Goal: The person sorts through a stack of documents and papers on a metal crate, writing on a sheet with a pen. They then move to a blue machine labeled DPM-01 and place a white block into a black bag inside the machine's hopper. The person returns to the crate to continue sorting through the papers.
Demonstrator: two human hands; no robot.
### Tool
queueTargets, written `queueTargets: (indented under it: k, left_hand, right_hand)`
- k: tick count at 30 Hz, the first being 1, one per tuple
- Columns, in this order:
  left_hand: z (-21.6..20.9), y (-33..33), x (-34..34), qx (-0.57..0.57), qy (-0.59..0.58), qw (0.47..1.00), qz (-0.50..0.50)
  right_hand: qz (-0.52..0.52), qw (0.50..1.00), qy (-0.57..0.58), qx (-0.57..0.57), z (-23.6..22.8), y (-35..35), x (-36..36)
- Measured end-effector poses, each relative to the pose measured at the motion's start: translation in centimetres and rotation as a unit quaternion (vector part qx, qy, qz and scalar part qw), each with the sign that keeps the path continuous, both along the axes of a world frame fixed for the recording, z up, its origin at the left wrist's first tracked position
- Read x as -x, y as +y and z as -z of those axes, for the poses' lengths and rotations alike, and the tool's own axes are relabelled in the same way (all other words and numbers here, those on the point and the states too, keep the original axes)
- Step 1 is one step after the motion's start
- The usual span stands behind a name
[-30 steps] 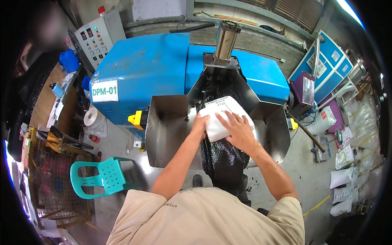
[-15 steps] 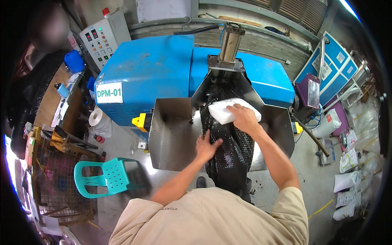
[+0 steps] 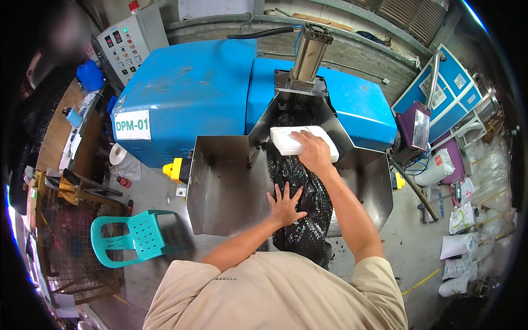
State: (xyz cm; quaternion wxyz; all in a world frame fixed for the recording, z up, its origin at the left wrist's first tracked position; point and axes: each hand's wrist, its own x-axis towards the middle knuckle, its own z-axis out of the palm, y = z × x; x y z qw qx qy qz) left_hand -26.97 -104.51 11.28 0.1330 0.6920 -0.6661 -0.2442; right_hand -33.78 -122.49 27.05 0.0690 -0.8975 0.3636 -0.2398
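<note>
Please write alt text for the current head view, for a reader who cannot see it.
A bare right hand is on a white package and the spread left hand on glossy black sheeting, which lies in the open metal trough of a blue machine. A teal plastic chair stands at left.

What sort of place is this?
Most likely an industrial workshop or factory floor: there's a large blue metal machine with an open grey steel trough, a boxy light-grey control cabinet, and plump white sacks at the right.
</note>
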Motion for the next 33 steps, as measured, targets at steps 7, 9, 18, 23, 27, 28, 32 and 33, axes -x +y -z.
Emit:
queueTargets:
  k: [7,9,18,23,27,28,32,33]
  left_hand:
    - [2.4,-1.7,-1.1,0.111,-0.059,0.992,0.028]
    - [2.7,-2.4,-1.4,0.131,-0.061,0.989,0.031]
    - [3.8,-6.6,-2.1,0.209,-0.04,0.977,0.02]
    - [4.2,-8.6,-2.5,0.175,-0.06,0.982,0.028]
    - [3.8,-7.3,-3.6,0.134,-0.032,0.99,0.019]
    - [3.9,-6.4,-4.0,0.125,-0.019,0.992,0.007]
    - [2.2,-2.1,-3.8,0.084,0.019,0.996,-0.017]
    - [2.4,-1.4,-3.9,0.079,0.024,0.996,-0.024]
  right_hand:
    - [0.061,0.997,0.026,-0.026,1.0,-2.6,0.8]
    - [0.055,0.996,0.034,-0.053,0.7,-3.3,0.6]
    - [0.09,0.995,0.034,-0.038,0.4,-8.5,-2.4]
    - [0.082,0.996,0.019,-0.007,0.9,-6.5,-2.4]
    - [0.087,0.996,0.006,0.004,2.8,-2.9,-0.8]
    - [0.084,0.996,-0.001,-0.004,3.2,-1.8,-0.3]
    - [0.066,0.998,0.017,-0.013,6.5,1.9,4.0]
    - [0.062,0.997,0.026,-0.028,7.1,2.9,4.5]
